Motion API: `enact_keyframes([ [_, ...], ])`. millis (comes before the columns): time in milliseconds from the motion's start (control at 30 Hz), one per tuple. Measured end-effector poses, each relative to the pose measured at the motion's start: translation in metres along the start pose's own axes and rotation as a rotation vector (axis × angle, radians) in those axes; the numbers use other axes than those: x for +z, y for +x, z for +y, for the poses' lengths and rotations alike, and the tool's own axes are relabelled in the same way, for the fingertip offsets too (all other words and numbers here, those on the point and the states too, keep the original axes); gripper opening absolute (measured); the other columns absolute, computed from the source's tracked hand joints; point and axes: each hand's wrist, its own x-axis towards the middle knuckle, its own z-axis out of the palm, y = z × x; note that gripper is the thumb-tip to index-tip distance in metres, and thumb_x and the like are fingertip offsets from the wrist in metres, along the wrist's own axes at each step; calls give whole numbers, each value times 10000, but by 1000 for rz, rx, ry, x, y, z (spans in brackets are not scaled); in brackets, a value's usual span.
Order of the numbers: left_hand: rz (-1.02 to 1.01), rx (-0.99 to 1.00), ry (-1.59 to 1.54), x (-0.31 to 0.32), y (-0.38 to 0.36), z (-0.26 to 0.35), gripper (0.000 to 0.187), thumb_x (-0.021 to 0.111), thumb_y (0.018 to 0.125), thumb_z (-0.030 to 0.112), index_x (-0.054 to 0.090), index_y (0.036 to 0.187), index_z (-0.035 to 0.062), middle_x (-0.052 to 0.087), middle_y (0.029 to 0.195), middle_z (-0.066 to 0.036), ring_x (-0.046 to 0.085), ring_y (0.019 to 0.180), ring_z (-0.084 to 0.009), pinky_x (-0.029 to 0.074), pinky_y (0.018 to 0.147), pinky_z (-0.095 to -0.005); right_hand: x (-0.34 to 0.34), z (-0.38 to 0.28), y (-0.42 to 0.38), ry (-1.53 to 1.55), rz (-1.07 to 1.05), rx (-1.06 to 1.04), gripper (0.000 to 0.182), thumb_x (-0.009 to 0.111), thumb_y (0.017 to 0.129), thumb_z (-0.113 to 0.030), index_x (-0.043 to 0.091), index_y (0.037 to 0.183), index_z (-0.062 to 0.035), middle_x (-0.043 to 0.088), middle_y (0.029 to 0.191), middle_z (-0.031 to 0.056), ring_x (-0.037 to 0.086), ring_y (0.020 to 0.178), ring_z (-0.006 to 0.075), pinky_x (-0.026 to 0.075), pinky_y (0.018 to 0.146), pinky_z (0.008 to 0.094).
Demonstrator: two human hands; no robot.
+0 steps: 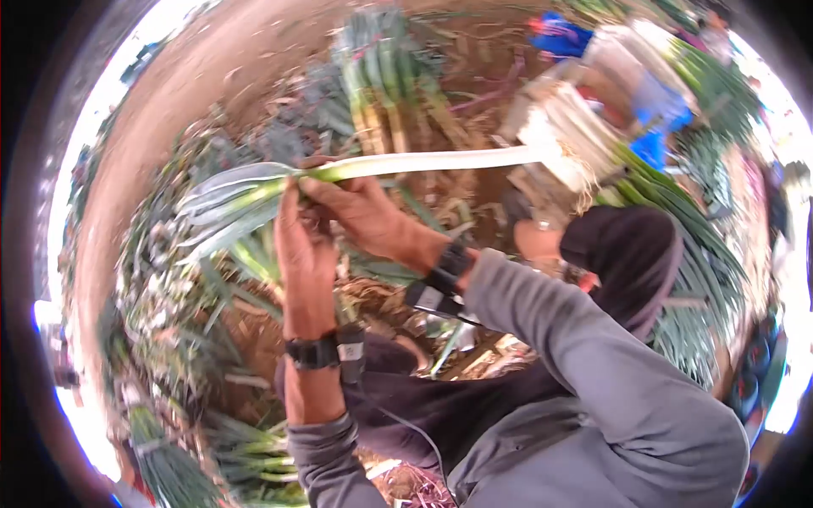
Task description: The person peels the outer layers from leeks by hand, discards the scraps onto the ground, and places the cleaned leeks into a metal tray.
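A long leek (440, 161) lies level across the view, its white shaft and roots to the right and its green leaves fanned out to the left. My right hand (373, 216) grips it where white turns to green, thumb on the near side and fingers partly hidden behind. Just left of that, my left hand (306, 245) reaches up from below, its fingertips closed at the base of the leaves. Both wrists wear black straps with small devices.
Stacked leeks (563, 127) with white ends lie at right, near blue plastic (652, 127). Another leek bundle (385, 80) is at the top. Leaf trimmings (161, 296) cover the ground at left. My bent knee (627, 254) is beside the stack.
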Motion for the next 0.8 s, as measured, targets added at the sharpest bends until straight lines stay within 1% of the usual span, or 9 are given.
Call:
enact_keyframes([
  [67,-121,39,111,22,-4,-11,448,665,956,413,608,1236,68,636,1161,-85,574,1097,-206,436,992,-384,-29,-39,1,-324,-23,-31,305,643,992,-170,603,1252,-15,681,1096,53,647,955,104,570,780,273],
  [167,-265,37,234,56,-13,-12,612,571,1004,443,477,1413,-3,547,1372,-142,538,1255,-252,393,1106,-395,-47,-155,7,-817,73,-495,165,704,915,-146,717,985,3,680,741,73,605,607,105,488,470,183],
  [300,-412,-37,170,44,0,-28,491,582,1019,335,532,1368,-7,616,1249,-113,597,1133,-214,478,1013,-363,-48,-364,-32,-1801,458,-714,292,666,925,-317,707,1011,-41,682,708,99,680,662,229,519,592,419],
  [367,-309,-119,209,50,-3,-34,421,624,1002,278,581,1319,5,655,1154,-75,620,1047,-174,514,949,-330,-7,-435,-64,-1988,646,-601,231,623,934,-190,651,970,36,672,843,184,664,733,239,540,660,383],
  [467,-310,-158,246,64,-13,-39,352,663,980,256,632,1260,44,680,1070,-37,635,991,-145,527,911,-301,-90,-553,-103,-2766,416,-993,293,674,945,-297,682,937,-4,665,741,62,631,712,147,522,663,357],
  [533,-260,-145,255,75,-19,-45,313,655,988,246,660,1208,23,705,1014,-49,655,886,-141,534,841,-297,-118,-578,-139,-3193,20,-542,313,602,955,-332,618,1125,-70,698,891,173,682,856,323,544,719,417],
  [567,-259,-153,265,78,-19,-47,307,650,991,245,661,1204,24,705,1004,-47,657,880,-139,536,834,-297,-140,-580,-154,-3197,27,-534,313,602,955,-332,618,1125,-70,698,891,173,682,856,323,544,719,417],
  [700,-381,-183,307,74,-9,-57,336,635,999,280,642,1240,47,679,1046,-28,641,919,-131,534,845,-287,-267,-529,-208,-2808,539,650,302,632,907,-337,632,987,-45,683,821,178,695,734,352,530,625,522],
  [800,-253,-213,400,77,-4,-66,343,623,1005,285,640,1245,41,669,1035,-24,625,895,-122,527,821,-272,-347,-474,-240,-2726,315,834,306,647,906,-326,715,936,-29,704,882,173,706,760,361,561,668,505],
])
